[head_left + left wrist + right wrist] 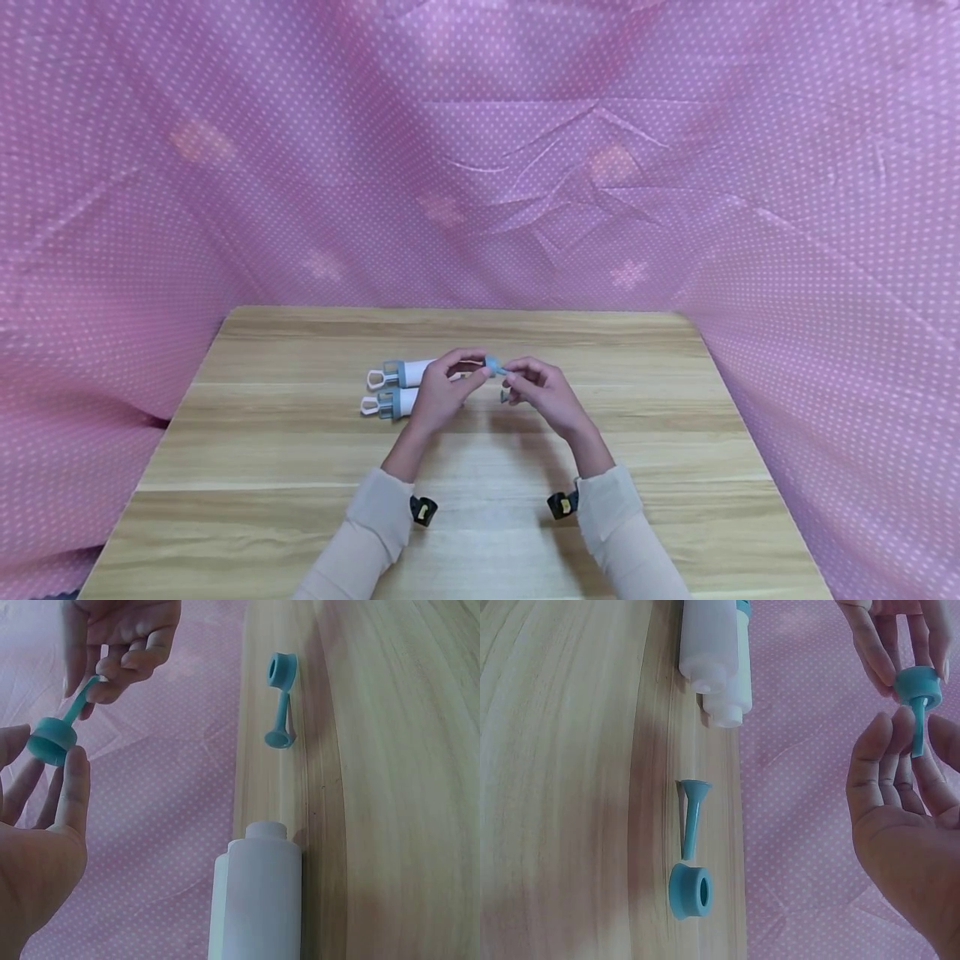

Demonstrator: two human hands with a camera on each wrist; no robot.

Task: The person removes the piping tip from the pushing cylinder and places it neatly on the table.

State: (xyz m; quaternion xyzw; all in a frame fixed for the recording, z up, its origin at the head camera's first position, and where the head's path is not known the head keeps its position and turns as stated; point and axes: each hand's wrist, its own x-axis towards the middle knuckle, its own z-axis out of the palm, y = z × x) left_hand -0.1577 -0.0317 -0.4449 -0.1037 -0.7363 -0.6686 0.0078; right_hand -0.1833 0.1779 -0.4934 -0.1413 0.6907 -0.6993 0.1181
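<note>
My left hand [444,392] holds a teal ring cap [52,741] by its sides between thumb and fingertips. A thin teal nozzle stem [919,729] sticks out of this cap. The fingers of my right hand [549,396] pinch the stem near its free end, in the air above the table. On the table below lie a second teal ring cap [691,891] and a loose teal nozzle [692,817] with a flared end. Two white tubes [264,900] lie side by side near my left hand, their narrow necks bare.
Teal collars [402,374] and white pull handles [377,379] sit at the tubes' left ends. Everything lies on a wood-grain table [262,467]. A pink dotted cloth [480,167] hangs behind it and along both sides.
</note>
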